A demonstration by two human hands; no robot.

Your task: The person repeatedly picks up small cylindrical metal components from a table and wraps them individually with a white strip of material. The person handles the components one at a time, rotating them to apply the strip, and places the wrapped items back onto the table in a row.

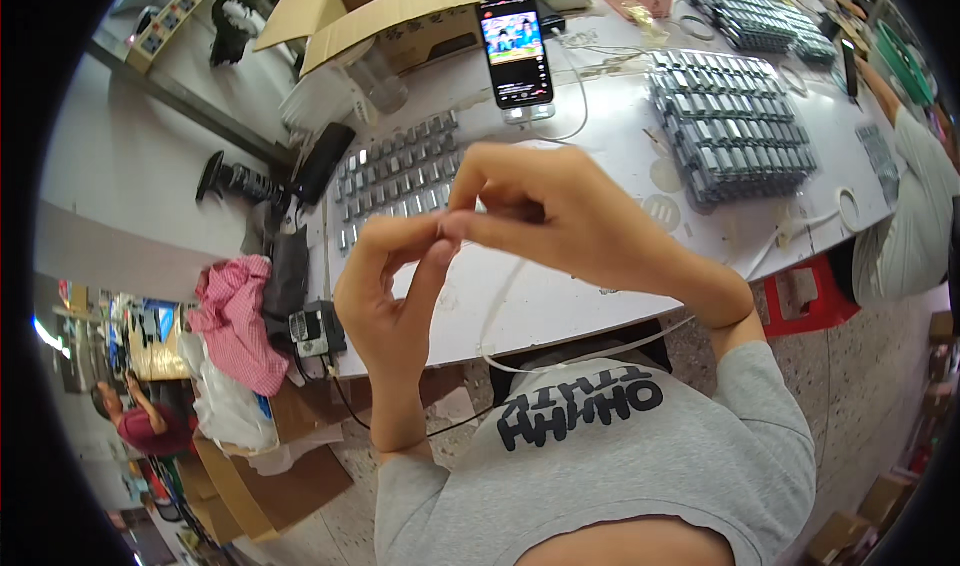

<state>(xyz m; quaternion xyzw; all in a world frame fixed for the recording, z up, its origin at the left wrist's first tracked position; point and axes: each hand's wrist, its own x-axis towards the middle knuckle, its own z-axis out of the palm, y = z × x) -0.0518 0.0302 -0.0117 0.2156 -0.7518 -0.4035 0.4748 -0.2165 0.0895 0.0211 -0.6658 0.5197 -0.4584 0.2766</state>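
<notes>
Above the white table (540,296), both my hands meet at the fingertips. My left hand (385,276) is closed in a pinch, thumb against fingers. From the right, my right hand (540,206) pinches at the same spot. Whatever lies between the fingertips is too small or too hidden to name. Just behind my hands, a clear tray (400,171) holds rows of small silver metal pieces, partly covered by my fingers. To the right, a tall stack of similar filled trays (735,131) rests on the table.
A lit phone (517,51) stands upright on a stand, with a white cable beside it. Behind it is an open cardboard box (400,26). More filled trays (750,16) lie far right. Another person's arm (880,91) is at the right edge, near a red stool (810,296).
</notes>
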